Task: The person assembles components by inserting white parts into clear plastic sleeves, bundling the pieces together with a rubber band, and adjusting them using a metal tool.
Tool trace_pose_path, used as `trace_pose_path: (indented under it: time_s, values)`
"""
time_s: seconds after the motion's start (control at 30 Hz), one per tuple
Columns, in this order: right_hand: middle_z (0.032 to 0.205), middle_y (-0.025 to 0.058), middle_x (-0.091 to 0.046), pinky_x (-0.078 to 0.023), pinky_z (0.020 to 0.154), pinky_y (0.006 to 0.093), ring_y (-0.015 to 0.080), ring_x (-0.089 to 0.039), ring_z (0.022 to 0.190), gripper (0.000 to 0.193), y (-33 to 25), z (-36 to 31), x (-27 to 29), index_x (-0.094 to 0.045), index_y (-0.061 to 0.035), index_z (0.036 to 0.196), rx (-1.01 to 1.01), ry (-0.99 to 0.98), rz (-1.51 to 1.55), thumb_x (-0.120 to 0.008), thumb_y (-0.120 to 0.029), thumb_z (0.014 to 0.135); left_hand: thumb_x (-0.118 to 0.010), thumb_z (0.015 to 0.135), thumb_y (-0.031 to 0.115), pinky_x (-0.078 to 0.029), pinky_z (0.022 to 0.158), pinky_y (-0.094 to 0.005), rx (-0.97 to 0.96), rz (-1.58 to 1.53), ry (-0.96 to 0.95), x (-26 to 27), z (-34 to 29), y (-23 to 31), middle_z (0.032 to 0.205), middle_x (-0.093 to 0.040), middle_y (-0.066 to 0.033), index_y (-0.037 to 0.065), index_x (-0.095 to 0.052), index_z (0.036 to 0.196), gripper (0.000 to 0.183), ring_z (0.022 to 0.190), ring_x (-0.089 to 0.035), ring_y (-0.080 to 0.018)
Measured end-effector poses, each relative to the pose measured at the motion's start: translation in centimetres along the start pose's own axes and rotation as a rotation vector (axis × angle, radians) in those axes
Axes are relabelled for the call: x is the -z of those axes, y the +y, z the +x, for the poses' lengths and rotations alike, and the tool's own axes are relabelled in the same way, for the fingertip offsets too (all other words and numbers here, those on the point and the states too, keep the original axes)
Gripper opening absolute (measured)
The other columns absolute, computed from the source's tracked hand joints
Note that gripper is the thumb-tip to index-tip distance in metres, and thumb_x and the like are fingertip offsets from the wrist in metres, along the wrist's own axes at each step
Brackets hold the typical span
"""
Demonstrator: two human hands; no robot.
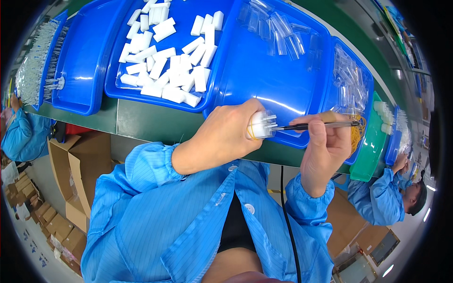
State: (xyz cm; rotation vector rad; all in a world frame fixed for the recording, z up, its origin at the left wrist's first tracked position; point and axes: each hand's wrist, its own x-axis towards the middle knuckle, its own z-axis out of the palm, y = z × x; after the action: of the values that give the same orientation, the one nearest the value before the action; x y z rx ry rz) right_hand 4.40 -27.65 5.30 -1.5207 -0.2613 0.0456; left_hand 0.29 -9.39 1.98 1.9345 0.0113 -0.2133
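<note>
My left hand [221, 126] is closed around a small white block bundle [257, 125] with clear plastic about it and a yellow rubber band round it. Several thin pale pins or tubes stick out of its right end. A slim black tool with a fine metal tip, like tweezers [302, 126], lies pinched in my right hand [325, 146]. Its tip meets the protruding ends, though I cannot tell whether it grips one. Both hands are over the near edge of a blue tray [264, 80], which has clear plastic pieces [283, 35] at its far end.
White blocks [174, 75] fill a blue tray to the left. Clear plastic parts [349, 75] and yellow rubber bands [357, 134] lie in the right-hand tray, beside a green tray [365, 155]. Co-workers in blue sit right [382, 195] and left [26, 134]. An open carton [78, 165] stands below.
</note>
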Motion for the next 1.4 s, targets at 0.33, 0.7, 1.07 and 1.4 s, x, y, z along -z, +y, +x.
trace_pose_path:
  time_s: [0.33,0.7,1.07,1.4]
  values:
    - [0.089,0.0170,-0.070,-0.054,0.074,0.0256,0.0157,-0.068,0.082,0.016,1.0,-0.6,-0.6,-0.054,0.0051,0.100,0.054,-0.009,-0.145,-0.065,-0.003,0.092,-0.076,0.076,0.011,-0.053,0.066,-0.0388,0.008,0.020,-0.002,-0.3,-0.2,-0.2,0.086,-0.067,-0.0192,0.001,-0.059,0.103,0.033,0.077,-0.068,-0.0352]
    - [0.090,0.0168,-0.069,-0.056,0.072,0.0267,0.0186,-0.069,0.082,0.017,0.8,-0.2,-0.2,-0.054,0.0048,0.101,-0.001,-0.016,-0.104,-0.063,-0.006,0.094,-0.079,0.076,0.013,-0.050,0.063,-0.0334,0.011,-0.190,-0.064,-0.2,-0.2,-0.4,0.080,-0.064,-0.0094,0.001,-0.058,0.098,0.032,0.070,-0.063,-0.0171]
    - [0.089,0.0150,-0.068,-0.058,0.070,0.0290,0.0194,-0.070,0.081,0.018,0.6,0.2,0.2,-0.054,0.0041,0.101,-0.130,-0.062,0.066,-0.065,-0.007,0.093,-0.077,0.080,0.012,-0.048,0.051,-0.0224,0.247,-0.515,-0.299,0.8,0.2,0.5,0.075,-0.061,-0.0026,0.002,-0.059,0.096,0.027,0.059,-0.058,-0.0070]
    - [0.091,0.0147,-0.068,-0.058,0.070,0.0296,0.0185,-0.069,0.081,0.018,1.2,0.4,0.4,-0.054,0.0050,0.102,-0.133,-0.054,0.097,-0.066,-0.004,0.092,-0.077,0.081,0.012,-0.048,0.049,-0.0222,0.341,-0.643,-0.342,1.0,0.4,0.9,0.074,-0.060,-0.0030,0.002,-0.059,0.096,0.026,0.057,-0.058,-0.0079]
